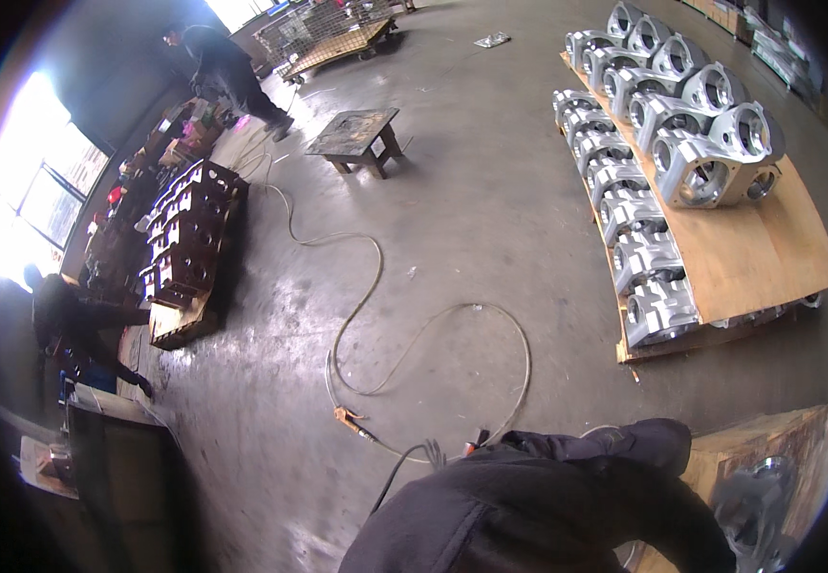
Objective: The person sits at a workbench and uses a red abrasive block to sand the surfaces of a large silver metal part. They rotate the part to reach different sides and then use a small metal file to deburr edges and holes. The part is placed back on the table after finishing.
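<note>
Grip: neither hand shows; only a dark sleeve (548, 497) fills the lower edge, so whether the hands are open or closed on anything cannot be told.
Nearest thing: a pale metal casting (753, 506) sits at the lower right on a wooden board (796, 435), just beside the sleeve and partly blurred.
Hose: a thin hose (366, 286) loops loosely across the concrete floor (471, 210), ending near the sleeve at an orange fitting (345, 416); the slack probably lets it reach along the rows.
Bright castings: machined housings (681, 143) stand in close rows on a plywood sheet (767, 248), with more on the layer below, likely boarded to keep finished faces apart and off the floor.
Dark castings: a dark batch (184, 229) is stacked on a pallet (180, 325) well apart at the left, seemingly kept separate from the bright ones.
Low stand: a small wooden stand (356, 134) sits alone mid-floor.
People: one crouches by the dark pallet (70, 315); another bends near a wire cage cart (328, 33) at the far end.
</note>
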### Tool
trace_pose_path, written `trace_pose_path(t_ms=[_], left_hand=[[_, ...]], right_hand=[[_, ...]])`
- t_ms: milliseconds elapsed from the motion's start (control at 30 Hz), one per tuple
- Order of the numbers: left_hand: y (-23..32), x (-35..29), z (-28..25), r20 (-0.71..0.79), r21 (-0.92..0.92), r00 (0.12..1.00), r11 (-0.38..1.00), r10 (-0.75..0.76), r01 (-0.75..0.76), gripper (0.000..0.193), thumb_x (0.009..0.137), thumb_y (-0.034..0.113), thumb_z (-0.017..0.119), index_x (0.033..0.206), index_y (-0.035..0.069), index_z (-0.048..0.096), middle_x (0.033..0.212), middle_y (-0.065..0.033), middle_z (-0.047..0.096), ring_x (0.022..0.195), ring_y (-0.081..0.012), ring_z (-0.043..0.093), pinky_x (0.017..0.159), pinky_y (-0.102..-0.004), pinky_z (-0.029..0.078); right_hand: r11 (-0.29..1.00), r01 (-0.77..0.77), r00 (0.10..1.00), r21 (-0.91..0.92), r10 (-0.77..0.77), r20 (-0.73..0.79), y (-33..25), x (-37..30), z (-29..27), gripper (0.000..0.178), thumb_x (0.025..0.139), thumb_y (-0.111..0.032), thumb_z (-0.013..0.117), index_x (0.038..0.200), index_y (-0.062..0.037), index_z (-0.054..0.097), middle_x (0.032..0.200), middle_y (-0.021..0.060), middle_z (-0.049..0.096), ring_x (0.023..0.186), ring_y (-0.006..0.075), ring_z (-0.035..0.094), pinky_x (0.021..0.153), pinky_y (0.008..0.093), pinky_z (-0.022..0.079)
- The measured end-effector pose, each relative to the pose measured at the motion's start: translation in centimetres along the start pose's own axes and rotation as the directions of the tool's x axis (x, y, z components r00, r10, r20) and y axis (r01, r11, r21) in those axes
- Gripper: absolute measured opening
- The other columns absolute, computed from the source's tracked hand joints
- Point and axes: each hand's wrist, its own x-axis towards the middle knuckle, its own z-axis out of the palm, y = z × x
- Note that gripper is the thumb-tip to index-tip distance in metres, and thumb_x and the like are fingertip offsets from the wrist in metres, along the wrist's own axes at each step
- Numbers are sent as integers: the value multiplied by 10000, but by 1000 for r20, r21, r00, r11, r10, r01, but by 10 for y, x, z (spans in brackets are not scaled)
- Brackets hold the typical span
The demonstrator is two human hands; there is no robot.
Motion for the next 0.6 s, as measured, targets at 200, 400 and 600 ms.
trace_pose_path(t_ms=[200,400,600], left_hand=[[8,-18,-23,4,7,999,999,52,-52,297,955,111,560,1224,-13,582,1071,-200,649,954,-336,656,851,-413,545],[17,-34,-41,83,37,992,995,93,-96,354,961,63,554,1306,-16,546,1129,-194,640,995,-316,648,884,-393,543],[55,-58,-46,286,-83,896,941,339,-329,424,967,16,547,1388,-19,511,1188,-187,631,1037,-295,640,917,-372,541]], right_hand=[[998,65,997,6,-65,-50,1,-8,16,333,978,-130,631,1289,-21,678,1076,145,703,924,262,658,832,369,532],[994,110,983,-2,-109,-150,25,-14,17,318,963,-121,646,1259,-16,696,1094,161,713,955,289,686,861,379,543],[834,276,809,-478,-470,-353,57,-76,5,302,948,-112,661,1228,-12,714,1112,176,723,987,315,713,890,390,555]])
